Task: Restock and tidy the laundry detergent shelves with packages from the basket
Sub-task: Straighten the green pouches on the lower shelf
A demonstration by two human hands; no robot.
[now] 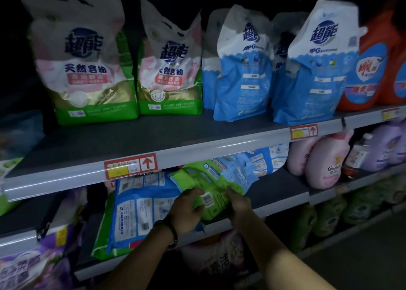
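A green detergent pouch (208, 188) lies tilted on the middle shelf (283, 186), barcode side up. My left hand (186, 212) grips its near left edge and my right hand (239, 204) grips its near right edge. A blue-and-white pouch (142, 208) lies flat to the left of it, partly under my left wrist and hanging over the shelf front. More blue pouches (257, 160) lie behind the green one. The basket is out of sight.
The upper shelf (136, 140) holds two green-and-pink powder bags (87, 70), blue pouches (241, 70) and orange bottles (369, 70), with bare shelf in front. Pink and purple softener bottles (325, 162) stand at the right of the middle shelf. Purple bags (33, 267) sit lower left.
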